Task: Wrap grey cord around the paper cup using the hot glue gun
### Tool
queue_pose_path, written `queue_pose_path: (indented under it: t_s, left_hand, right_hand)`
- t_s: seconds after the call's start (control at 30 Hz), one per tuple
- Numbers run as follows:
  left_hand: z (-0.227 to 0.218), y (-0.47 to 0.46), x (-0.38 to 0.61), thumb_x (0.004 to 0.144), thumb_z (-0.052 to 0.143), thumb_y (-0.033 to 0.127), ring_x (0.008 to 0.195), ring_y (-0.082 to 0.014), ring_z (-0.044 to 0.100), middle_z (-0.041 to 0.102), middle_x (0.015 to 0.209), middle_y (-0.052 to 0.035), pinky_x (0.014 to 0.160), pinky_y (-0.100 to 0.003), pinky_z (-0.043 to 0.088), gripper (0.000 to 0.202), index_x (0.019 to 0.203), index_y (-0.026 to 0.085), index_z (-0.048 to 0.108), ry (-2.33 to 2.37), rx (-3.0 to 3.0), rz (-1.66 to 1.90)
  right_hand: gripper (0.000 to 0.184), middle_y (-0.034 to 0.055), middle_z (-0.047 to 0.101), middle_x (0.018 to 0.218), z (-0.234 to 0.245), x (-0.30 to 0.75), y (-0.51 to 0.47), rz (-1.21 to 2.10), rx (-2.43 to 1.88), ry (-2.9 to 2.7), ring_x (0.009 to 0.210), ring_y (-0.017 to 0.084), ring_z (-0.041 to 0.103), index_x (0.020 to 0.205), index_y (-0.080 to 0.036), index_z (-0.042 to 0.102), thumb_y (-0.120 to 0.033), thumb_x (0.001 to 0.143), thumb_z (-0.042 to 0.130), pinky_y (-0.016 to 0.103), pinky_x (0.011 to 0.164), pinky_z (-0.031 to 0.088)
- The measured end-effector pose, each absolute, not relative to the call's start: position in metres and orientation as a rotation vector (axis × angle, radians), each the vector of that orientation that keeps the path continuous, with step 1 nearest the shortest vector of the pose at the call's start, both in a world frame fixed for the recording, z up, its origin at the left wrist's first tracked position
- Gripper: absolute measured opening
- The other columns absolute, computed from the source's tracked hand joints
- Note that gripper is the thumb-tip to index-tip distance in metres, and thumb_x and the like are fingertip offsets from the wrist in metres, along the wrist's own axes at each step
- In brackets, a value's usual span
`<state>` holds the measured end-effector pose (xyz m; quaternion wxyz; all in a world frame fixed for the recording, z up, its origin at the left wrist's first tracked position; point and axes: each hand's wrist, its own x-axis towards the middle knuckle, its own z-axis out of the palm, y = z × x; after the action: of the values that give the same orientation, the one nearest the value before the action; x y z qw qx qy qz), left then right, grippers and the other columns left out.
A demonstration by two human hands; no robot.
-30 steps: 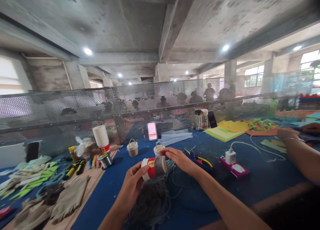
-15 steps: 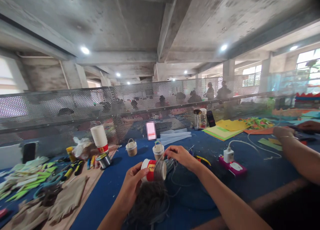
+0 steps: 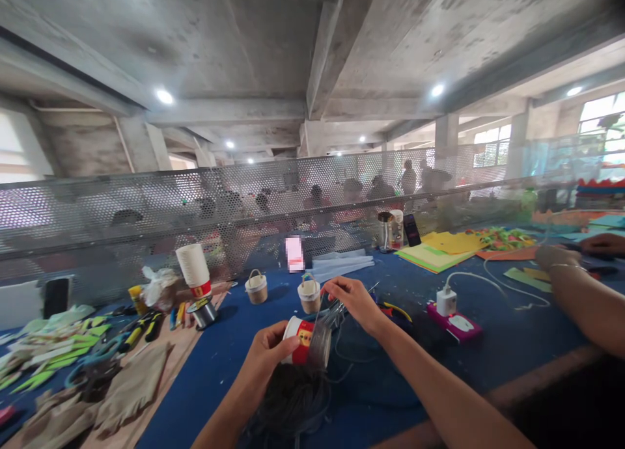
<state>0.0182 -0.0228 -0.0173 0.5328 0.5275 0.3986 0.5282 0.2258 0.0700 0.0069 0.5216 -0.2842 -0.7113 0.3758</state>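
Note:
My left hand (image 3: 267, 356) is closed around a red and white paper cup (image 3: 305, 337), held tilted on its side above the table. Grey yarn (image 3: 320, 346) is wound about the end of the cup away from my palm. A strand runs up from it to my right hand (image 3: 355, 303), whose thumb and fingertips are pinched on the yarn. Under the cup lies a dark grey heap of yarn (image 3: 295, 400), partly hidden by my left hand and the cup. Two small lidded buckets with handles stand just beyond, one on the left (image 3: 256, 289) and one nearer my right fingers (image 3: 309, 296).
Stacked paper cups (image 3: 193, 267) and a wire spool (image 3: 203, 313) stand on the left, near gloves (image 3: 131, 387) and scissors (image 3: 92, 364). A purple power strip (image 3: 454, 322) with a white charger lies right. Another person's arm (image 3: 581, 299) reaches in there. A perforated screen (image 3: 273, 208) borders the back.
The cup has shifted slightly right and downward in my left hand, and its yarn-wrapped end tips lower. My right hand stays in nearly the same place, still pinching the strand.

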Motion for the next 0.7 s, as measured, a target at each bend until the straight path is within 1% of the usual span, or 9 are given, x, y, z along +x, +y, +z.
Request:
queue_pose_path:
  t_s: [0.2,0.47,0.63,0.7]
  left_hand:
    - [-0.012,-0.029,0.022,0.065,0.081,0.041,0.057,-0.014,0.06,0.073,0.07,-0.0058,0.056,-0.021,0.044,0.034,0.081,0.012,0.076,0.951,1.286,1.241]
    - [-0.005,-0.035,0.023,0.065,0.081,0.04,0.06,-0.0157,0.061,0.073,0.071,-0.0059,0.058,-0.023,0.046,0.034,0.084,0.012,0.076,0.914,1.286,1.245]
    - [-0.008,-0.034,0.02,0.069,0.079,0.039,0.06,-0.0154,0.061,0.072,0.072,-0.0057,0.058,-0.023,0.046,0.031,0.084,0.012,0.075,0.851,1.275,1.266]
    - [-0.01,-0.033,0.019,0.068,0.081,0.037,0.059,-0.0146,0.061,0.071,0.07,-0.0051,0.057,-0.022,0.046,0.031,0.086,0.012,0.075,0.838,1.249,1.282]
  right_hand:
    - [0.025,-0.0003,0.063,0.07,0.002,0.224,0.072,0.848,-0.697,-1.732,0.069,0.014,0.057,0.084,-0.017,0.074,-0.032,0.089,0.056,0.023,0.067,0.042]
    - [0.024,-0.0005,0.063,0.067,0.002,0.222,0.069,0.791,-0.809,-1.8,0.064,0.014,0.054,0.079,-0.015,0.073,-0.031,0.086,0.057,0.023,0.061,0.038]
    - [0.023,0.0006,0.067,0.072,-0.003,0.222,0.07,0.783,-0.803,-1.836,0.068,0.015,0.058,0.077,-0.015,0.074,-0.029,0.085,0.057,0.023,0.066,0.04]
    - [0.022,0.0006,0.068,0.074,-0.005,0.221,0.07,0.785,-0.795,-1.853,0.071,0.015,0.06,0.076,-0.016,0.074,-0.028,0.085,0.058,0.024,0.069,0.041]
